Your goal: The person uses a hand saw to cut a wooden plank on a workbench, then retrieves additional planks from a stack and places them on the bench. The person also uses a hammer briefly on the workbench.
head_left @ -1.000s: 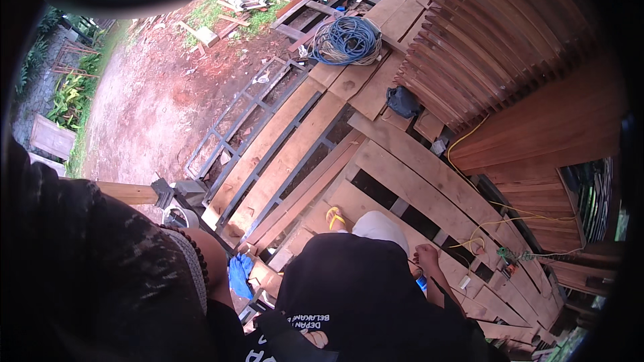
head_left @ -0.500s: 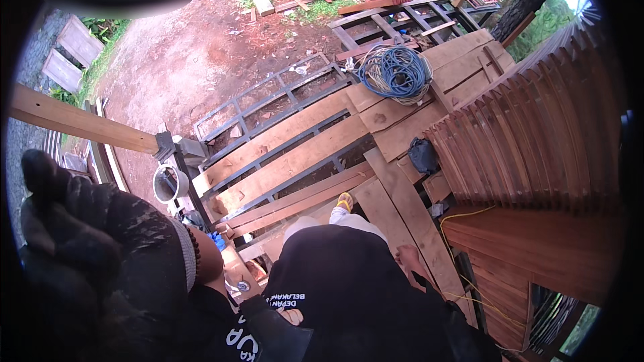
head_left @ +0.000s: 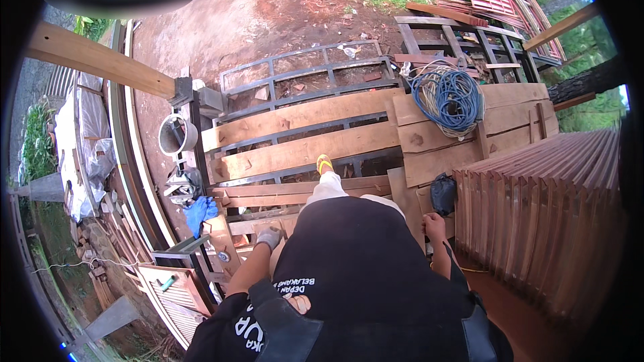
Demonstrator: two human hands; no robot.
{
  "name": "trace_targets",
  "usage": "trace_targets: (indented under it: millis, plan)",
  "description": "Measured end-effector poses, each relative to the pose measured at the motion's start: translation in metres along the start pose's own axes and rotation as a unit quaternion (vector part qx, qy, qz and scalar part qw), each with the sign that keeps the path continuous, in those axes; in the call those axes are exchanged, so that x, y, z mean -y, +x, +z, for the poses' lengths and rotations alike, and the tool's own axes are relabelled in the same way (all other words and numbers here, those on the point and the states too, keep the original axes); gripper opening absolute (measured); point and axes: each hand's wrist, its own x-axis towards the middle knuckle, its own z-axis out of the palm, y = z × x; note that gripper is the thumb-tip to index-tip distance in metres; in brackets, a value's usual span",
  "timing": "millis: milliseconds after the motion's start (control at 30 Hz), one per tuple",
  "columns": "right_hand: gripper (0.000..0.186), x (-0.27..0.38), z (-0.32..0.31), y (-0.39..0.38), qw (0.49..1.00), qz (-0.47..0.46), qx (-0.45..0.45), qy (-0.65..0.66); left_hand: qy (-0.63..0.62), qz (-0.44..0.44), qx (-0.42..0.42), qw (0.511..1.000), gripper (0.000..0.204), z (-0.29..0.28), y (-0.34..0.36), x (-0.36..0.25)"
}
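Observation:
My left hand (head_left: 270, 237), in a grey work glove, hangs beside my left thigh. Its fingers mostly point away under the hand, so whether they are apart cannot be seen. On the other side my bare right hand (head_left: 434, 224) hangs by my hip, fingers curled in, with nothing visible in them. A dark bag-like bundle (head_left: 443, 193) lies just beyond it. Wooden planks (head_left: 302, 152) on a dark metal frame stretch ahead of my foot, which wears a yellow sandal (head_left: 324, 163).
A coil of blue hose or cable (head_left: 446, 102) rests on boards (head_left: 510, 135). Reddish wooden slats (head_left: 537, 221) stand in a row at right. A white bucket (head_left: 178, 135), a blue cloth (head_left: 200, 213) and a wooden post (head_left: 100, 60) are at left. Gaps show between planks.
My gloved left hand has dropped from close to the view down to my side. The view has turned, and my sandalled foot stands nearer the open-gapped planks. My right hand still hangs by my hip.

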Motion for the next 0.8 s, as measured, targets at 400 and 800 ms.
trace_targets:
  millis: [400,800]
  plan:
    - [0.026,0.243,0.127,0.18,0.988,-0.094,0.096,-0.072,-0.532,-0.015,-0.136,0.835,0.028,-0.148,0.2,-0.063]
    - [0.021,0.328,0.155,0.451,0.996,-0.01,0.067,-0.06,-0.523,-0.102,-0.067,0.844,0.036,-0.292,0.387,-0.251]
